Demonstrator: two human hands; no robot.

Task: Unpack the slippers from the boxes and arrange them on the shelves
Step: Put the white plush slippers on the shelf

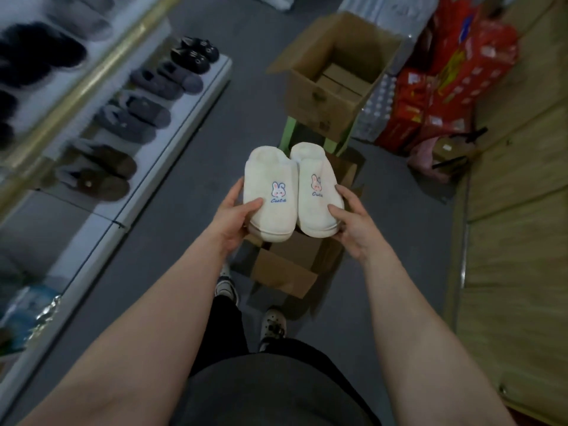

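White plush slippers (290, 192), one pair, side by side, toes toward the wearer of the camera, held in the air above an open cardboard box (285, 265) on the grey floor. Left hand (235, 218) clasping the outer edge of the left slipper, thumb lying across the toe, fingers wrapped underneath. Right hand (347, 222) doing the same on the other one, thumb on top, fingers curled around the side. Both grips closed on the pair, soles hidden.

Shelving (172, 130) running along the left, already carrying dark grey, brown and black pairs in a row; bare stretch of white shelf showing nearer the camera. Judging the step: carrying the pair across to that gap. Worth keeping the two pressed together and level, setting them down lined up with the neighbours.

Second box (335, 75), open, sitting on a green stool (333, 146) beyond.

Writing: "Cute" in blue script under a rabbit face on each upper. Red packaging (455, 87) at right too blurred for reading.
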